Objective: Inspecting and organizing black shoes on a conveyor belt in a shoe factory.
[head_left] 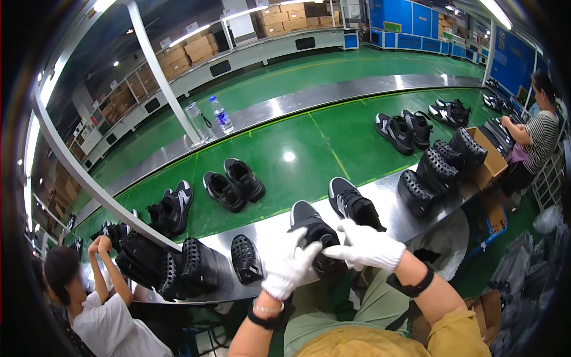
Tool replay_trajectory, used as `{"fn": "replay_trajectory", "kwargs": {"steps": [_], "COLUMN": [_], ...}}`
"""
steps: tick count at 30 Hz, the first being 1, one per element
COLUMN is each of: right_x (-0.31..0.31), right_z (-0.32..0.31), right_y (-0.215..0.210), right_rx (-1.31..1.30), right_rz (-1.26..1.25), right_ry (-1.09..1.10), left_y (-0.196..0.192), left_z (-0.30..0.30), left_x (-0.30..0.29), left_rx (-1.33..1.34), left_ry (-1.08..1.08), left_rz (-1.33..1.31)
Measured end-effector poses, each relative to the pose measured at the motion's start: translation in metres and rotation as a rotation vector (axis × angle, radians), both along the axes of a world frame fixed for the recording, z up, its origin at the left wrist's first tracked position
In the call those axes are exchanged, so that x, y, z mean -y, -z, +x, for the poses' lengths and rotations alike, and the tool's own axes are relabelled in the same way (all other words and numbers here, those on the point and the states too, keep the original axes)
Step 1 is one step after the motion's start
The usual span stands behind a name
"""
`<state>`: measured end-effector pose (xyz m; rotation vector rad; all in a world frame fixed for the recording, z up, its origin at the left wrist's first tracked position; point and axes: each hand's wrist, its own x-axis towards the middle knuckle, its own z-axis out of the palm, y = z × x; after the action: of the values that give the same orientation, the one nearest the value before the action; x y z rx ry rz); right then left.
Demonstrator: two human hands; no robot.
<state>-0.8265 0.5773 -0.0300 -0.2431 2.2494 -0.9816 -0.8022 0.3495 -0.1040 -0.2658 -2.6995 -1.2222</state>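
A black sneaker with a grey toe (306,215) rests at the edge of the metal ledge in front of me, its toe pointing away. My left hand (288,265), in a white knit glove, grips its left side near the collar. From the right, my gloved right hand (372,245) closes its fingers at the shoe's opening; the fingertips partly cover the tongue and laces. The matching sneaker (354,201) sits just beyond my right hand, untouched. A single black perforated clog-shaped piece (244,257) lies left of my left hand.
Black perforated pieces stand stacked at left (199,265) and right (439,169) on the metal ledge (223,238). Sneaker pairs (233,183) sit on the green belt (285,140). A water bottle (221,115) stands beyond. People work at left (107,318) and right (535,134); a white post (113,199) rises at left.
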Motion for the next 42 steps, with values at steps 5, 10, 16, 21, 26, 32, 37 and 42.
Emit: {"fn": "replay_trajectory", "kwargs": {"steps": [5, 10, 16, 21, 26, 32, 37, 42], "right_x": [0.000, 0.028, 0.053, 0.019, 0.028, 0.035, 0.035, 0.038], "right_z": [-0.017, -0.028, -0.030, -0.005, -0.011, -0.021, -0.007, -0.007], "right_y": [0.033, 0.071, 0.090, 0.083, 0.084, 0.098, 0.103, 0.093], "right_rx": [-0.244, -0.364, -0.521, -0.178, -0.534, -0.709, -0.540, -0.340], "right_rz": [-0.019, 0.052, 0.144, -0.025, -0.162, -0.207, -0.484, -0.391], "right_ry": [-0.063, 0.103, 0.185, 0.124, 0.238, 0.258, 0.264, 0.278], "left_y": [0.036, 0.051, 0.034, 0.024, 0.030, 0.046, 0.041, 0.039], "left_z": [0.023, -0.003, 0.003, 0.030, 0.009, -0.005, 0.002, 0.034], "left_x": [-0.012, -0.011, -0.025, -0.016, -0.009, -0.002, 0.002, 0.003], "left_rx": [0.045, 0.151, 0.207, -0.021, -0.250, -0.348, -0.310, -0.450], "left_ry": [-0.155, -0.151, -0.263, -0.266, -0.111, 0.109, 0.119, -0.074], "left_rz": [-0.005, 0.156, -0.112, -0.094, -0.114, -0.063, -0.168, -0.163]}}
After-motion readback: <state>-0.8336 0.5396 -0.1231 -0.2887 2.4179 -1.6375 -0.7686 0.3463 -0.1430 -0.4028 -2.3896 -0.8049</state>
